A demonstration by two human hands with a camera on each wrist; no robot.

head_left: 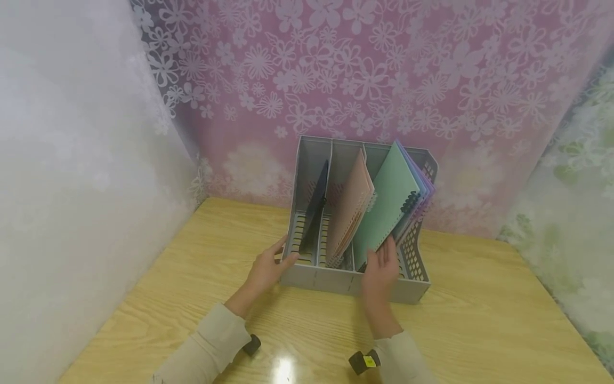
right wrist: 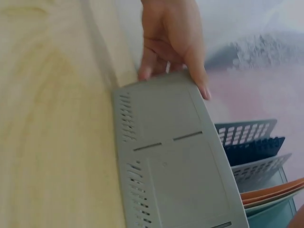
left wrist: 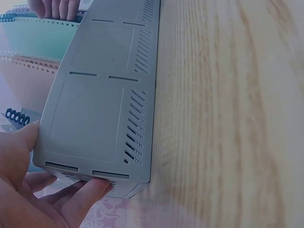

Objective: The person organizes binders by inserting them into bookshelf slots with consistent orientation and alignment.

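Observation:
A grey file organizer [head_left: 331, 278] with three compartments stands on the table. My left hand [head_left: 265, 269] grips its front left corner, thumb over the front rim and fingers round the side, as the left wrist view also shows. In the right compartment lean a mint-green notebook [head_left: 386, 197] and blue and purple notebooks [head_left: 426, 186] behind it. My right hand [head_left: 380, 274] grips the green notebook low at its front edge, with the fingers partly hidden behind it. Pink notebooks [head_left: 352, 208] lean in the middle compartment. A dark blue notebook [head_left: 315, 205] leans in the left one.
The organizer stands on a wood-grain table [head_left: 230, 229]. Behind it hangs a pink flowered curtain [head_left: 336, 80], and a pale wall of cloth [head_left: 86, 160] rises at the left. The organizer's right side panel [head_left: 414, 250] is perforated.

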